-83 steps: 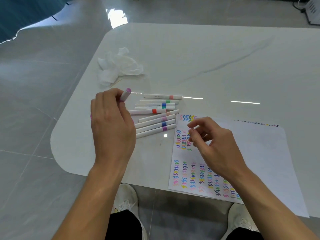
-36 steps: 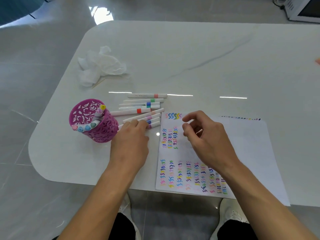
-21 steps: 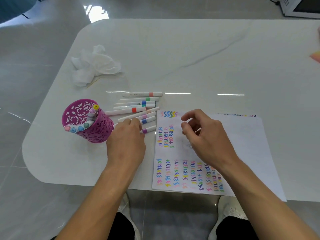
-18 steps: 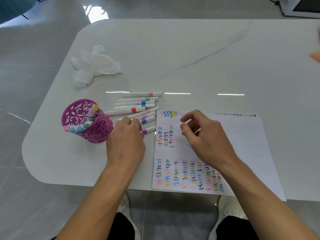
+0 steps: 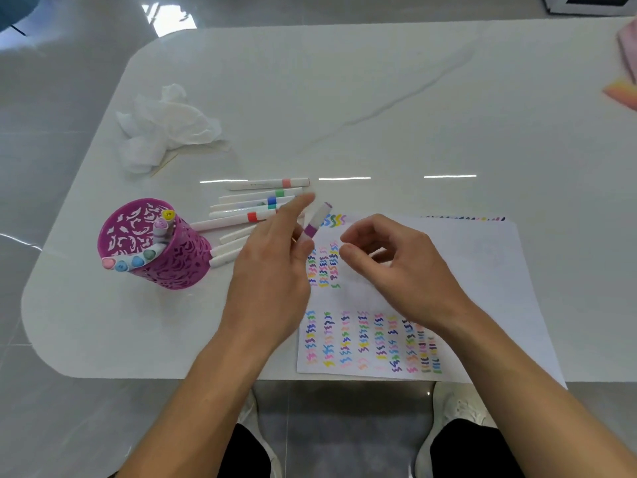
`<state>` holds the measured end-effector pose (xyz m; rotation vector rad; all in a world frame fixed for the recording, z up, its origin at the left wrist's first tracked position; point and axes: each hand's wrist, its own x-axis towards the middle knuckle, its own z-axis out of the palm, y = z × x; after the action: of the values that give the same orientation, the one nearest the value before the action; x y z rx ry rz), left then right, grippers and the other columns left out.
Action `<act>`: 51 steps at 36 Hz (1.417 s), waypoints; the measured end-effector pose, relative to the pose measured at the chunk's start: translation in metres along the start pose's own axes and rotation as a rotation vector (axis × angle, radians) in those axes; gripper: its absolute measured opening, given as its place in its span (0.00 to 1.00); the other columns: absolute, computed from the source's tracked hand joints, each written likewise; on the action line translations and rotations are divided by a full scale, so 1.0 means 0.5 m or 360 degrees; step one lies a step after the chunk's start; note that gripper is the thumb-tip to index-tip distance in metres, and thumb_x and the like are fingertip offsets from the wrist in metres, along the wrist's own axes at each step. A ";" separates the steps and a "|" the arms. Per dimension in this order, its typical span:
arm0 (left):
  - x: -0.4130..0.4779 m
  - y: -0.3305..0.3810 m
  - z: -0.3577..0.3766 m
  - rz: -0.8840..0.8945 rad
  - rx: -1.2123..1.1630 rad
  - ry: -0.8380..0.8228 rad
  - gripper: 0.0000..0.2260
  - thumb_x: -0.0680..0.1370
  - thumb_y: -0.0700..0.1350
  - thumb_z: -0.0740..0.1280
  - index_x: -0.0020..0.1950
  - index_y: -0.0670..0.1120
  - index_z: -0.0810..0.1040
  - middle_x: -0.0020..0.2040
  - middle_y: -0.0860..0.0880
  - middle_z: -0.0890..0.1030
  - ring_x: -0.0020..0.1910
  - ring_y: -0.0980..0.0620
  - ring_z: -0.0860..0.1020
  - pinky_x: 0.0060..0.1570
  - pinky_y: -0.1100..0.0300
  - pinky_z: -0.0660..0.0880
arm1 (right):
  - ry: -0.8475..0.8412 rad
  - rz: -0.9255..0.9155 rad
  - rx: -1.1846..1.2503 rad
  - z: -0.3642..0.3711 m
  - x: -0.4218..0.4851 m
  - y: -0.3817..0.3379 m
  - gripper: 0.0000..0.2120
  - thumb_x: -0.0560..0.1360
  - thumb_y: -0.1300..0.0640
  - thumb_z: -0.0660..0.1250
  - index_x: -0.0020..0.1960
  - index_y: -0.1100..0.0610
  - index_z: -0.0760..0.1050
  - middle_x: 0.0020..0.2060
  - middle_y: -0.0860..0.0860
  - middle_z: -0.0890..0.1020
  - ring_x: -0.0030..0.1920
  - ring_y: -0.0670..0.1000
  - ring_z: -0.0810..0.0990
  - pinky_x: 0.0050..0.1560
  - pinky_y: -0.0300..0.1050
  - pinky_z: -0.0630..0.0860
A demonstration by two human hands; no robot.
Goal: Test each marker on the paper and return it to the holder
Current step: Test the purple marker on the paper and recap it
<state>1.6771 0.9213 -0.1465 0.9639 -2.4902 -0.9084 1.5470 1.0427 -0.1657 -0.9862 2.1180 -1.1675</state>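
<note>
Purple bands the white marker [image 5: 315,222] that the left hand [image 5: 272,270] pinches low on its barrel, index finger stretched out past it, the far end tilted up and toward the right hand [image 5: 396,274]. That hand hovers just beside it over the paper [image 5: 475,270], holding nothing, thumb and curled fingers slightly apart, probably poised to take the cap so the tip can be tried. The paper lies under both hands, crowded with rows of coloured squiggles but bare toward its right side. Behind the left hand the loose markers [image 5: 255,203] lie side by side on the white bench [image 5: 379,98], near enough to pick up one by one. Further left stands the magenta lattice holder [image 5: 172,263], capped markers [image 5: 138,262] leaning in it, near for the return. A crumpled tissue [image 5: 165,125] lies beyond, well apart.
</note>
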 end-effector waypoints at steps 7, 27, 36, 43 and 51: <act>0.012 0.021 0.014 0.0067 -0.0410 0.0010 0.29 0.81 0.41 0.65 0.75 0.66 0.62 0.50 0.53 0.79 0.48 0.56 0.81 0.48 0.57 0.80 | -0.0030 -0.0091 0.0266 0.003 0.009 -0.013 0.11 0.81 0.49 0.69 0.63 0.49 0.78 0.52 0.42 0.85 0.56 0.42 0.83 0.55 0.38 0.80; -0.017 0.010 0.023 -0.0027 -0.0596 -0.0242 0.04 0.81 0.44 0.67 0.54 0.53 0.78 0.40 0.54 0.84 0.40 0.56 0.83 0.45 0.58 0.81 | 0.0019 -0.0217 -0.0362 -0.007 -0.030 0.011 0.11 0.81 0.48 0.70 0.62 0.48 0.78 0.41 0.42 0.78 0.39 0.41 0.77 0.41 0.36 0.71; -0.033 0.024 0.014 0.0094 -0.0353 -0.0514 0.08 0.82 0.47 0.63 0.57 0.54 0.79 0.39 0.56 0.83 0.37 0.57 0.82 0.43 0.58 0.80 | 0.0022 -0.0330 -0.0724 -0.032 -0.072 0.024 0.11 0.83 0.44 0.64 0.54 0.49 0.79 0.43 0.43 0.79 0.40 0.48 0.76 0.40 0.48 0.73; -0.017 0.032 0.006 0.0061 -0.0337 -0.0516 0.11 0.83 0.50 0.61 0.45 0.53 0.81 0.38 0.56 0.83 0.36 0.56 0.81 0.40 0.58 0.78 | -0.0057 -0.0395 -0.0786 -0.041 -0.056 0.014 0.13 0.83 0.40 0.60 0.49 0.47 0.77 0.36 0.44 0.76 0.36 0.49 0.73 0.37 0.48 0.71; -0.015 0.034 0.028 -0.0030 -0.0346 -0.0382 0.11 0.82 0.48 0.64 0.42 0.52 0.81 0.33 0.55 0.81 0.33 0.58 0.79 0.37 0.63 0.75 | -0.0002 -0.0406 -0.0913 -0.031 -0.054 0.021 0.18 0.82 0.37 0.54 0.44 0.47 0.71 0.27 0.44 0.71 0.29 0.52 0.72 0.32 0.49 0.72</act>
<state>1.6675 0.9424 -0.1464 0.8513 -2.5066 -1.3403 1.5482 1.0755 -0.1643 -1.5407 2.4355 -0.6596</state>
